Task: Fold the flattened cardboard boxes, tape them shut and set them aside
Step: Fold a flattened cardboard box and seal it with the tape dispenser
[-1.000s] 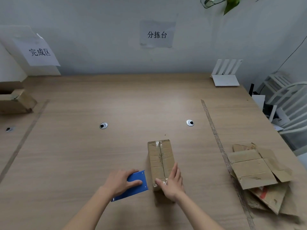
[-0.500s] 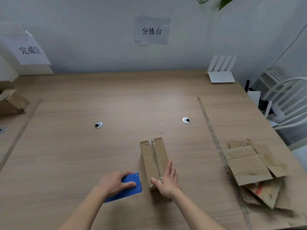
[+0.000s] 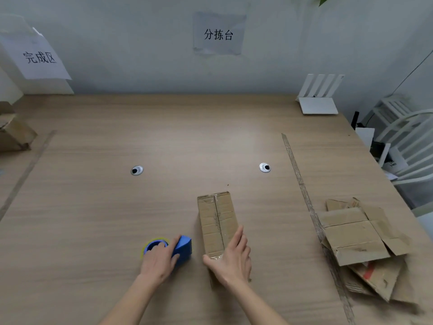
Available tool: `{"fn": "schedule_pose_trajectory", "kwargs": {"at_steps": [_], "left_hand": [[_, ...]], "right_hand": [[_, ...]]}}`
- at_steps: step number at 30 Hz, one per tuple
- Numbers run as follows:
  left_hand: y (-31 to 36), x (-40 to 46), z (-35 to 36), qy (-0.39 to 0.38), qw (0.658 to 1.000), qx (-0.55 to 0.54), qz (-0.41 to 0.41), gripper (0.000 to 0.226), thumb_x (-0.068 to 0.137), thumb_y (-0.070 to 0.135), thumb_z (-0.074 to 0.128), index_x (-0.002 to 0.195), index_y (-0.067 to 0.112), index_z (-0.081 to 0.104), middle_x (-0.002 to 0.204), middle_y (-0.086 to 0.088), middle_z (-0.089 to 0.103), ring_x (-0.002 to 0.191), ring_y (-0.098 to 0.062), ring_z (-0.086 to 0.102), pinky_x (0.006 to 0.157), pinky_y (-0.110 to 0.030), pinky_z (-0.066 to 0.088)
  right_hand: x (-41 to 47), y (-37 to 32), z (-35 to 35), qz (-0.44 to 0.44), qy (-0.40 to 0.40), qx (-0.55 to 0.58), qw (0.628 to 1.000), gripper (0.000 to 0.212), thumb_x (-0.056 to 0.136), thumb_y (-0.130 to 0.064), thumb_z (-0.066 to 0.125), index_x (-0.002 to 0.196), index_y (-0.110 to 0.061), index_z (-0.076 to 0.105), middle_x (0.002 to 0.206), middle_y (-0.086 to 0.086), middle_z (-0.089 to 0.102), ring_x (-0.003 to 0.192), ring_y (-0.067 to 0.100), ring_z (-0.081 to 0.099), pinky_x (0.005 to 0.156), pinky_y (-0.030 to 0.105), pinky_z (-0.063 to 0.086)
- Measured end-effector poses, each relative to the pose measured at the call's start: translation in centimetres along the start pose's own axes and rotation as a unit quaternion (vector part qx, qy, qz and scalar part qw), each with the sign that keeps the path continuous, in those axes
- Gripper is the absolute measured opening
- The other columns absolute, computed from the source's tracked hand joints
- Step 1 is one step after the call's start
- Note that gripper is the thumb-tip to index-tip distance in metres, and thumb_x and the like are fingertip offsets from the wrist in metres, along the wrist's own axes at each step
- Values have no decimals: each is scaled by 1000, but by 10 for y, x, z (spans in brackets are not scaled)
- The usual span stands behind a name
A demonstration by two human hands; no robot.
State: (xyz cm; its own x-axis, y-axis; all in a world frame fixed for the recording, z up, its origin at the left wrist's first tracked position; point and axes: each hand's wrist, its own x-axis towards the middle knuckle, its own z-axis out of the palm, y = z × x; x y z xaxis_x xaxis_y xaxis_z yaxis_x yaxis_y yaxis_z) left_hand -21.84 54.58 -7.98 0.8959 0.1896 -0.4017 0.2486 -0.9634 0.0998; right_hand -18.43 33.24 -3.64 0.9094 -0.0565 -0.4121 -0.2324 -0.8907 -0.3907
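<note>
Since a second ago the blue tape dispenser [image 3: 174, 249] under the left hand [image 3: 159, 262] has tipped up, so its round roll end now shows where only a flat blue face lay. That hand's fingers [image 3: 173, 246] are curled over the dispenser, gripping it against the tabletop [image 3: 93, 219]. Just to the right of them stands the folded cardboard box [image 3: 218, 221], long and narrow, with clear tape running down its top seam. The right hand [image 3: 230, 259] rests on the box's near end, fingers [image 3: 239, 235] extended flat along the top and the thumb across the near edge; it presses rather than clasps. Well off to the right of that hand, past a strip of tape stuck to the tabletop, lies a pile of flattened boxes [image 3: 360, 240]. Far to the left of both hands, at the tabletop's edge, sits another cardboard box [image 3: 14, 134], below a paper sign [image 3: 38, 57] on the wall. A second sign [image 3: 219, 34] hangs straight ahead.
</note>
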Motion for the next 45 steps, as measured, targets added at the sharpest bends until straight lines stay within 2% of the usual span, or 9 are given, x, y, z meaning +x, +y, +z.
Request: {"fn": "schedule_pose_trajectory", "kwargs": {"at_steps": [5, 10, 14, 18, 24, 30, 36, 41, 45], "left_hand": [[6, -10, 11, -20, 1000, 2, -1, 71, 103, 49, 40, 158, 42, -4, 107, -3, 53, 87, -20, 56, 72, -33, 45], [30, -17, -4, 173, 969, -142, 104, 64, 93, 58, 56, 146, 22, 50, 134, -4, 56, 117, -23, 59, 94, -34, 49], [55, -23, -12, 81, 955, -202, 201, 77, 83, 77, 54, 151, 51, 28, 149, 14, 35, 124, -4, 48, 100, -25, 46], [61, -28, -1, 82, 964, -181, 175, 68, 92, 52, 62, 149, 57, 26, 146, 8, 39, 118, -8, 52, 93, -28, 51], [62, -30, 6, 88, 968, -189, 142, 73, 94, 43, 64, 148, 61, 19, 132, 14, 49, 113, -5, 53, 92, -23, 48], [64, -32, -4, 39, 954, -247, 164, 58, 88, 73, 48, 141, 71, 24, 123, 27, 53, 105, 10, 50, 94, -16, 44], [74, -36, -5, -57, 925, -307, 218, 69, 99, 19, 46, 144, 66, 26, 138, 26, 56, 121, 13, 51, 107, -24, 45], [72, -27, -15, 75, 958, -188, 202, 69, 98, 35, 55, 151, 58, 17, 137, 19, 53, 118, 1, 52, 97, -10, 37], [79, -6, -47, 134, 957, -128, 225, 84, 88, 55, 66, 156, 45, 17, 162, 1, 27, 147, -19, 30, 118, -29, 25]], "right_hand": [[4, 6, 3, -21, -35, 7, 999, 144, 63, -87, 60, 157, -14, -20, 160, 4, 13, 141, 30, 33, 108, 41, 40], [21, 55, -13, -116, -83, 221, 965, 66, 99, -49, 54, 154, -40, 20, 157, -6, 36, 146, 12, 34, 116, 26, 29], [20, 75, -18, -151, -50, 278, 947, 65, 96, -29, 68, 152, -41, 37, 145, -14, 53, 126, 7, 57, 103, 33, 52], [15, 79, -18, -231, -40, 199, 951, 48, 94, -35, 69, 136, -54, 53, 139, -20, 53, 120, -4, 57, 99, 28, 53], [11, 85, -10, -266, -37, 160, 950, 57, 99, -14, 61, 139, -54, 51, 131, -13, 62, 117, 2, 61, 96, 26, 52], [5, 74, -20, -192, -12, 109, 975, 67, 71, -76, 65, 130, -57, 43, 127, -35, 53, 112, -9, 56, 86, 24, 51], [6, 60, -32, -144, 34, 24, 989, 95, 52, -86, 63, 133, -47, 32, 131, -22, 34, 120, 7, 52, 76, 32, 49], [20, 76, -62, -164, -16, -62, 984, 108, 53, -73, 63, 146, -45, 15, 142, -10, 28, 128, 21, 45, 91, 41, 50], [42, 104, -110, -232, -125, -186, 947, 123, 57, -53, 75, 152, -50, -4, 160, 4, 16, 144, 26, 28, 106, 42, 46]]}}
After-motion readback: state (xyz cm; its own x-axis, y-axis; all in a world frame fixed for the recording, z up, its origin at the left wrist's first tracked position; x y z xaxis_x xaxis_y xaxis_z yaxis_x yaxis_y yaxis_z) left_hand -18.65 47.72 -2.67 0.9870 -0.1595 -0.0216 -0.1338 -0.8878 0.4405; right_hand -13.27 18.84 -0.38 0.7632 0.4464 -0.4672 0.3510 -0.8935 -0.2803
